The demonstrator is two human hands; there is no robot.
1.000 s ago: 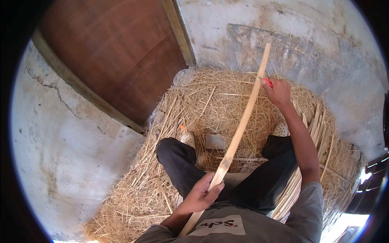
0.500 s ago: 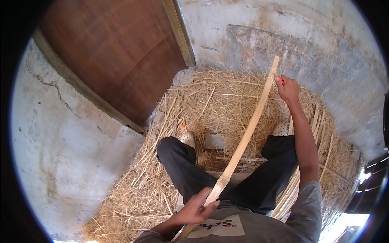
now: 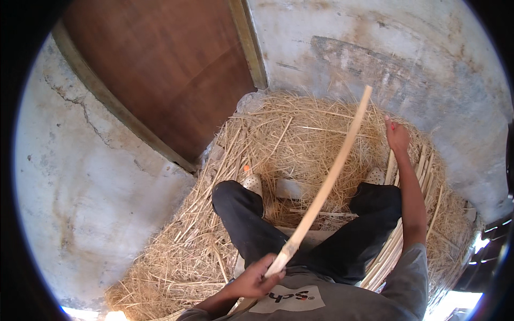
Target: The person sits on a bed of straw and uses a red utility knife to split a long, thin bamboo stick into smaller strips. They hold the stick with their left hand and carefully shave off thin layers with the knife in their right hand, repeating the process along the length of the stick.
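Observation:
My left hand [image 3: 259, 278] is closed around the lower part of a long, pale bamboo strip [image 3: 327, 184], near my lap. The strip has a darker joint a little above my fingers, and it slants up and away to the right, its far end free above the straw. Out at the far right, my right hand [image 3: 398, 138] is closed on a small red-handled tool [image 3: 393, 127], apart from the strip. Most of that tool is hidden by my fingers, so its kind does not show.
Thin shavings [image 3: 316, 139] cover the floor around my feet. A bundle of split bamboo strips [image 3: 388, 246] lies beside my right leg. A grey block [image 3: 289, 189] sits between my shoes. Brown door [image 3: 166, 69] at far left; stained walls [image 3: 385, 59] close in on both sides.
My right hand has moved off the strip, to the right and slightly nearer, with the red-handled tool. My left hand still grips the strip, whose far end has dipped a little.

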